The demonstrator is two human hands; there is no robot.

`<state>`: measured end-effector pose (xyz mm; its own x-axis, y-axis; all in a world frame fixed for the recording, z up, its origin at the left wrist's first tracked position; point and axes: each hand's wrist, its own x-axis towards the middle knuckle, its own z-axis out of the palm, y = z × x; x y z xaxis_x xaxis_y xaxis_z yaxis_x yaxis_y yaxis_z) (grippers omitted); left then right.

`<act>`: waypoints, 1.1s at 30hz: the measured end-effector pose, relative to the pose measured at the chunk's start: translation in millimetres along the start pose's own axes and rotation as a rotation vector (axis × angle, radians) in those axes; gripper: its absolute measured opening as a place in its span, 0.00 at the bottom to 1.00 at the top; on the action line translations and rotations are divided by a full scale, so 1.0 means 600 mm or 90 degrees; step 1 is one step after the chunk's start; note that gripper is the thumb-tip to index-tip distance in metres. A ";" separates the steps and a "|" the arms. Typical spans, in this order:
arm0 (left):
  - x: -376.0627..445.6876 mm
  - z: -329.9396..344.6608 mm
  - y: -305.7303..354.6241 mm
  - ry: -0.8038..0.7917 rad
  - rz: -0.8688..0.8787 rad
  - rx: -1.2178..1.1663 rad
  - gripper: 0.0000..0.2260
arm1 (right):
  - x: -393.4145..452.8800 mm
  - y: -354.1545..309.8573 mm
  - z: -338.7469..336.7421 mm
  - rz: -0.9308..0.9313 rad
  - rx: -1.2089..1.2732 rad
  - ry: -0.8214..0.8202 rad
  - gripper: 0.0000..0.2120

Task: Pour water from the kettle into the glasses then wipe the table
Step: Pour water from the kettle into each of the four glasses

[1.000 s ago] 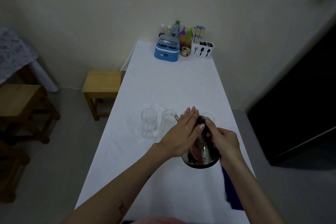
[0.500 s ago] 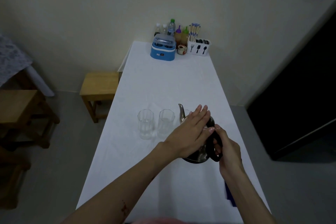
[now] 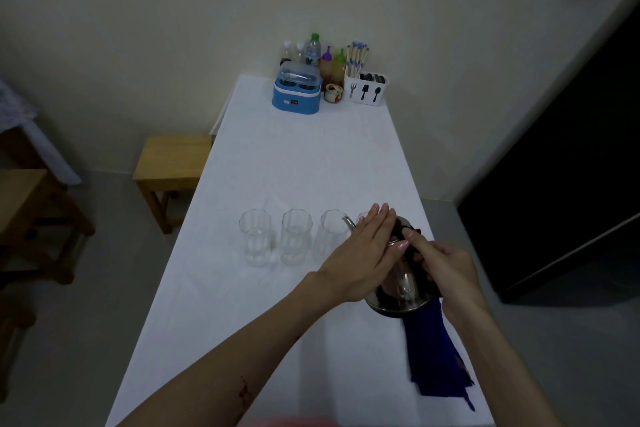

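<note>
Dim room, pale wall, and a long white table running away from the camera. Only the one head view here.

Near the middle of the table there's a row of clear glasses: left one, next, a third, and a fourth that's mostly hidden behind the hands, so I can't say much about it. The steel kettle is tipped forward, spout pointing at the third glass, right by its rim. Can't tell if any water is coming out.

Left hand is flat and open, fingers straight and together, pressed on top of the kettle. Right hand is curled around the dark handle on the kettle's right side, holding it up.

A blue cloth lies on the table's near right edge, just under and behind the kettle.

Far end has a blue box, some bottles and a white cutlery caddy. A wooden stool sits left of the table.
</note>
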<state>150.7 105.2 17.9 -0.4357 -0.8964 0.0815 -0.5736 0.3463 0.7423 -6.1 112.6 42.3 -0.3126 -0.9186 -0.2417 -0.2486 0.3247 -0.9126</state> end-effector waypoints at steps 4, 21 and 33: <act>0.003 0.006 0.001 0.005 -0.030 -0.034 0.28 | 0.016 -0.009 -0.007 -0.031 -0.076 -0.023 0.21; 0.014 0.010 0.015 0.059 -0.064 -0.083 0.27 | 0.062 -0.032 -0.025 -0.135 -0.164 -0.101 0.23; 0.017 0.006 0.009 0.070 -0.075 -0.094 0.28 | 0.065 -0.038 -0.017 -0.136 -0.162 -0.112 0.19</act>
<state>140.6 99.1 20.1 -0.2893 -0.9557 0.0547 -0.5046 0.2008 0.8397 -21.8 71.7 57.3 -0.0720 -0.9891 -0.1287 -0.5182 0.1474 -0.8425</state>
